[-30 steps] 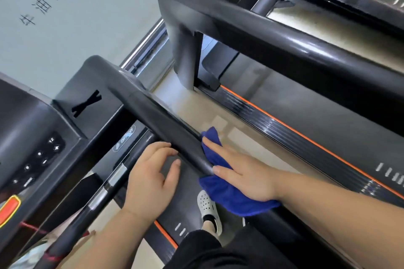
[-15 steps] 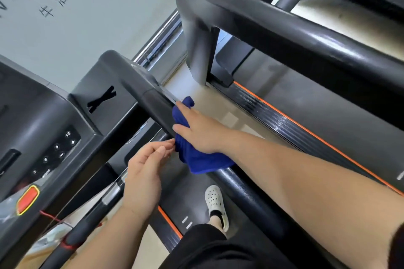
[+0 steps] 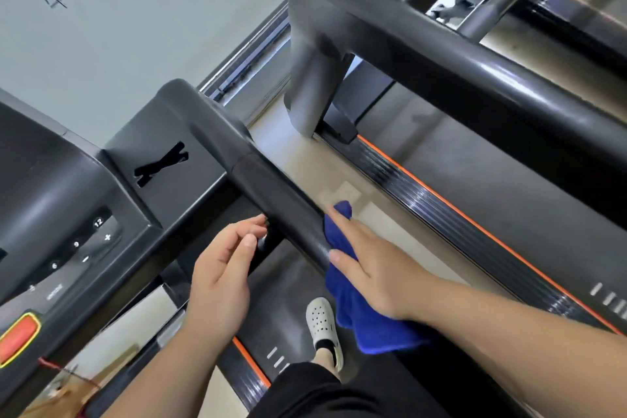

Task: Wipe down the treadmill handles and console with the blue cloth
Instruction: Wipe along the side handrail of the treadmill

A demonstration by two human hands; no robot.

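Right hand (image 3: 380, 276) lies flat on blue cloth (image 3: 369, 319), pressing it against the right side of the black handle (image 3: 285, 210); cloth hangs below the palm. Left hand (image 3: 220, 282) is loosely curled, fingertips close to the handle's left side; contact unclear. Console (image 3: 61, 214) with red button (image 3: 17, 338) at left. White shoe (image 3: 320, 324) on treadmill belt (image 3: 288, 299).
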